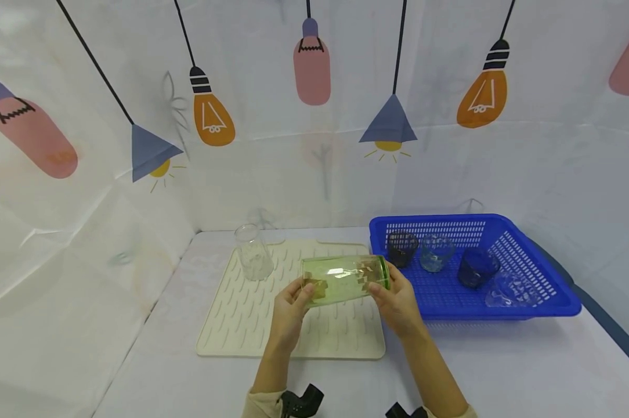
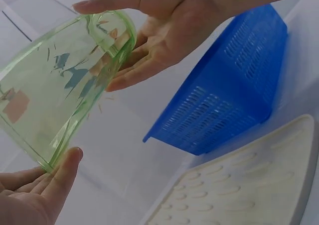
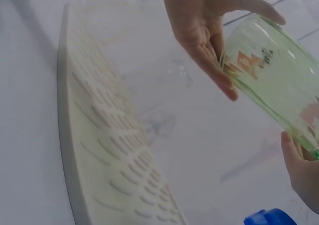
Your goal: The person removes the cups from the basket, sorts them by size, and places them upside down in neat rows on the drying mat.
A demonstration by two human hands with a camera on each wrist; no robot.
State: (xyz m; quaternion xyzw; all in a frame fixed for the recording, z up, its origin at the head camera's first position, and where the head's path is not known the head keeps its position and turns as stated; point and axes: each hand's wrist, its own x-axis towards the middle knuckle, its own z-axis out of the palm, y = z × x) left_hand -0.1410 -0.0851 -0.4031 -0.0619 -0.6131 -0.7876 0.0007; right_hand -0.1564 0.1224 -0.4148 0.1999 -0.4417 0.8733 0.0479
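Note:
A clear pale green drinking glass (image 1: 340, 287) lies sideways in the air above the cream ridged mat (image 1: 241, 325). My left hand (image 1: 288, 310) holds its left end, thumb on the near side. At the other end, with the thicker green base, my right hand (image 1: 400, 302) grips it between thumb and fingers. In the left wrist view the right hand (image 2: 169, 28) is at the top and the left hand (image 2: 35, 195) at the lower left. Both hands also show in the right wrist view around the glass (image 3: 279, 70).
A clear glass (image 1: 254, 255) stands on the mat's far left part. To the right is a blue plastic basket (image 1: 440, 310) holding several glasses, among them a dark one (image 1: 401, 249) and a dark blue one (image 1: 478, 268). A lamp-patterned sheet (image 1: 273, 174) hangs behind the white table.

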